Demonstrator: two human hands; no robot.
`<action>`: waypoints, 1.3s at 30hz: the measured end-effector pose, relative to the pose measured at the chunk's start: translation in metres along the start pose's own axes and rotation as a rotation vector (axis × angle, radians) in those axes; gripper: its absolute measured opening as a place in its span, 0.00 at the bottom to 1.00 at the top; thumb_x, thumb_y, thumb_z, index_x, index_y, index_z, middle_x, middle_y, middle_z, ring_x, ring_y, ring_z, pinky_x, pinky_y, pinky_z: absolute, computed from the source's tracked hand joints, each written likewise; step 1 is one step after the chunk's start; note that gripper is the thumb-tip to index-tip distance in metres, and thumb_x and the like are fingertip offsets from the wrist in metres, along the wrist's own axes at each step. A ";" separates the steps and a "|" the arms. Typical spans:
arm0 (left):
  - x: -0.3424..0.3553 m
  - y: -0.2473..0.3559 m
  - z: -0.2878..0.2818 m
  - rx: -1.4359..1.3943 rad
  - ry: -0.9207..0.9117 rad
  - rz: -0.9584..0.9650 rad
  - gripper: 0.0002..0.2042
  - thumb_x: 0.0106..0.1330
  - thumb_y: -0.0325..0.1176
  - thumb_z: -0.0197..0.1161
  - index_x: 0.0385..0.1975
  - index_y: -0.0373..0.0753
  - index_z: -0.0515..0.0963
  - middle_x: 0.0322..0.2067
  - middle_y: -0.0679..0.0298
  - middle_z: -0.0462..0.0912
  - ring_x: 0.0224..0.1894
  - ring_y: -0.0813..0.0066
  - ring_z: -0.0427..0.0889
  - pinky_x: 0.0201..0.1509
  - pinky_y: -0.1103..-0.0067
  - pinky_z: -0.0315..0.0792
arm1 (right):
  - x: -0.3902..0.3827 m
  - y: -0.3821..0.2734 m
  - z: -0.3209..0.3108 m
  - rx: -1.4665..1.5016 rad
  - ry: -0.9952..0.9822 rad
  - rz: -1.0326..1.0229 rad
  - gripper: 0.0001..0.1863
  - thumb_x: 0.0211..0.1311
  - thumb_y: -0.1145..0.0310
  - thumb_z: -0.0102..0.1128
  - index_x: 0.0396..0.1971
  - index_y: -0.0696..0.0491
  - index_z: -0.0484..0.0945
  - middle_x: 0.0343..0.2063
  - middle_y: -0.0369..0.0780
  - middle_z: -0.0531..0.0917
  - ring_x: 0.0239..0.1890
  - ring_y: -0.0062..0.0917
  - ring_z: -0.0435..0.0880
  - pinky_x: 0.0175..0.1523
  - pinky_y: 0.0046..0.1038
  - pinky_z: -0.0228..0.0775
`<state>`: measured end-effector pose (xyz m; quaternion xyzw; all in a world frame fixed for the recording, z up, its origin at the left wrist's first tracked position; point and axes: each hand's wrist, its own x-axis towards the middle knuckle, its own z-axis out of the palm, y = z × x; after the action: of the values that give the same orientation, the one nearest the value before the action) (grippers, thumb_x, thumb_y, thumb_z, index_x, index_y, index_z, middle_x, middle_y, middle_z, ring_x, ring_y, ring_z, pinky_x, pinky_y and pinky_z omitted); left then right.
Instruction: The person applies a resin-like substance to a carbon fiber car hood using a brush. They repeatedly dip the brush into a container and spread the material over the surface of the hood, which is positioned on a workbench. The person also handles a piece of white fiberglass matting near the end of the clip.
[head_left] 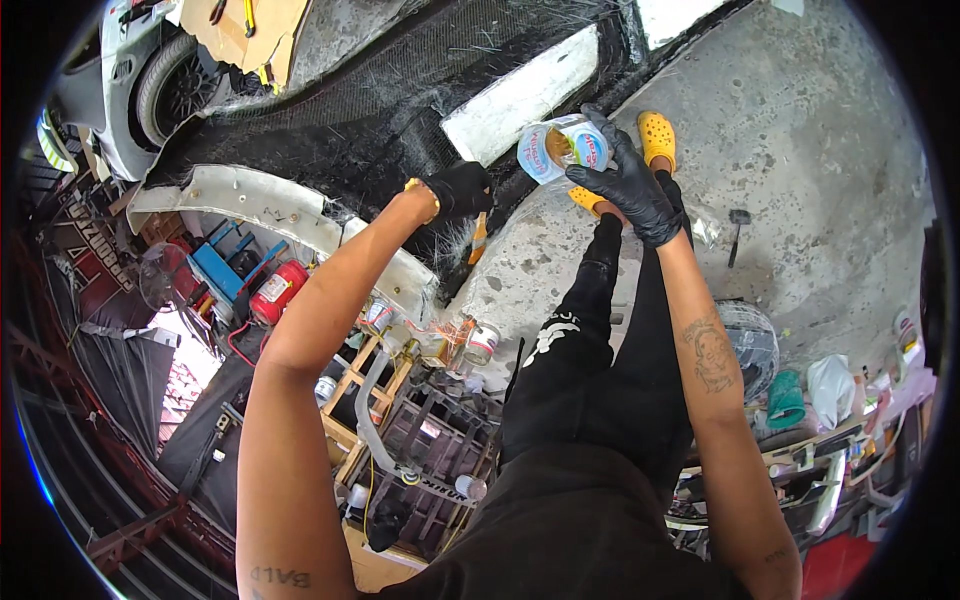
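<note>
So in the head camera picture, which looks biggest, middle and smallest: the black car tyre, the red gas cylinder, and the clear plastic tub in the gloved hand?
1. Black car tyre, largest.
2 and 3. Clear plastic tub in the right hand and red gas cylinder look about alike; the tub is nearer the camera, so I won't rank them.

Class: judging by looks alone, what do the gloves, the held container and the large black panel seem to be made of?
Gloves on the left hand and right hand: thin black rubber, faintly glossy, probably nitrile. Container: clear plastic, since amber contents show through. Black panel: woven composite, maybe carbon fibre, with frayed strands along its edges.
</note>
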<state>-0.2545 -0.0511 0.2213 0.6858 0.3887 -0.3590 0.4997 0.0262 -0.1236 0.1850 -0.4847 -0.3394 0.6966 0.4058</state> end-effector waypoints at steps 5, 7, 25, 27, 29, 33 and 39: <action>0.009 0.002 0.002 -0.004 0.036 -0.030 0.12 0.54 0.39 0.60 0.25 0.35 0.81 0.24 0.48 0.81 0.28 0.52 0.81 0.35 0.65 0.73 | 0.005 0.000 -0.002 0.017 0.000 0.034 0.44 0.50 0.64 0.75 0.66 0.56 0.62 0.57 0.45 0.71 0.60 0.27 0.70 0.64 0.30 0.63; 0.012 0.002 0.004 -0.013 0.052 -0.044 0.12 0.54 0.39 0.60 0.25 0.34 0.80 0.24 0.47 0.81 0.29 0.52 0.81 0.35 0.64 0.73 | 0.010 -0.003 -0.002 0.029 -0.008 0.034 0.43 0.51 0.65 0.75 0.66 0.56 0.61 0.58 0.44 0.70 0.60 0.27 0.70 0.65 0.29 0.62; -0.005 -0.036 0.020 -0.091 0.319 -0.149 0.14 0.53 0.40 0.64 0.25 0.32 0.82 0.28 0.44 0.82 0.34 0.47 0.83 0.39 0.63 0.77 | 0.046 -0.011 -0.005 0.009 -0.164 0.151 0.45 0.51 0.63 0.75 0.67 0.55 0.59 0.61 0.46 0.67 0.64 0.30 0.65 0.68 0.31 0.56; -0.018 -0.043 0.019 -0.013 0.328 -0.242 0.15 0.54 0.41 0.65 0.25 0.32 0.82 0.28 0.43 0.82 0.34 0.46 0.83 0.39 0.63 0.77 | 0.048 -0.012 0.001 0.039 -0.187 0.146 0.45 0.50 0.62 0.75 0.67 0.55 0.60 0.60 0.47 0.67 0.64 0.32 0.65 0.68 0.32 0.57; -0.032 -0.043 0.015 -0.034 0.341 -0.358 0.16 0.56 0.43 0.64 0.27 0.32 0.81 0.26 0.44 0.82 0.31 0.48 0.84 0.38 0.65 0.77 | 0.048 -0.012 0.006 -0.046 -0.207 0.137 0.45 0.49 0.61 0.76 0.66 0.56 0.61 0.59 0.47 0.68 0.63 0.33 0.66 0.67 0.31 0.58; -0.087 0.008 -0.038 -0.396 0.482 -0.405 0.11 0.62 0.38 0.63 0.26 0.34 0.80 0.20 0.56 0.81 0.25 0.72 0.81 0.32 0.72 0.75 | 0.050 0.003 0.016 -0.129 -0.240 0.120 0.46 0.49 0.57 0.76 0.66 0.57 0.61 0.57 0.48 0.69 0.62 0.34 0.68 0.66 0.32 0.59; -0.151 0.074 -0.038 -0.577 0.745 -0.122 0.07 0.66 0.26 0.60 0.40 0.35 0.82 0.24 0.66 0.79 0.27 0.84 0.74 0.30 0.81 0.68 | 0.043 -0.011 0.043 -0.197 -0.361 0.142 0.50 0.50 0.49 0.73 0.67 0.58 0.59 0.61 0.52 0.67 0.63 0.37 0.68 0.67 0.32 0.59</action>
<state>-0.2512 -0.0552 0.3934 0.5772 0.6648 0.0053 0.4743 -0.0203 -0.0840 0.1904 -0.4120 -0.4380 0.7625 0.2388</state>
